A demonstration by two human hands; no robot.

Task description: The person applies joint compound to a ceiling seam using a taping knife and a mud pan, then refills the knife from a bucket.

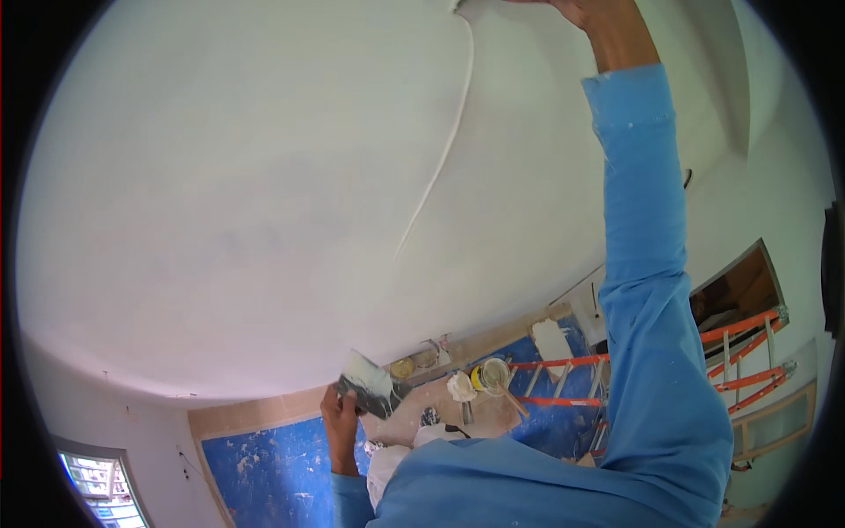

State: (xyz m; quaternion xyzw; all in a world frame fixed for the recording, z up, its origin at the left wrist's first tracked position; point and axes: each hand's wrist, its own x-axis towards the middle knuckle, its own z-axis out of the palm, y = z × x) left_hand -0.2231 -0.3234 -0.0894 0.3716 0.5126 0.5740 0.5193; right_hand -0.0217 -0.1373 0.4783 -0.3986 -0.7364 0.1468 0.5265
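Observation:
My left hand (pixel 340 427) is low in the view, its fingers closed around a broad, flat putty knife (pixel 374 389). White compound is smeared over that dark blade. My right arm reaches up to the top edge, where my right hand (pixel 585 12) is partly cut off by the frame. Its fingers look bent around something at the wall, but most of it is out of view. Just left of those fingers, a small dark edge meets the upper end of a thin raised line of white compound (pixel 454 132). That line curves down the pale wall (pixel 246 132).
Down on the blue sheet (pixel 264 471) stands an open bucket (pixel 491 376) with a stick-like handle leaning out. Orange ladders (pixel 563 400) are at the right, beside a dark opening (pixel 741 286). A barred window (pixel 101 482) is at the lower left.

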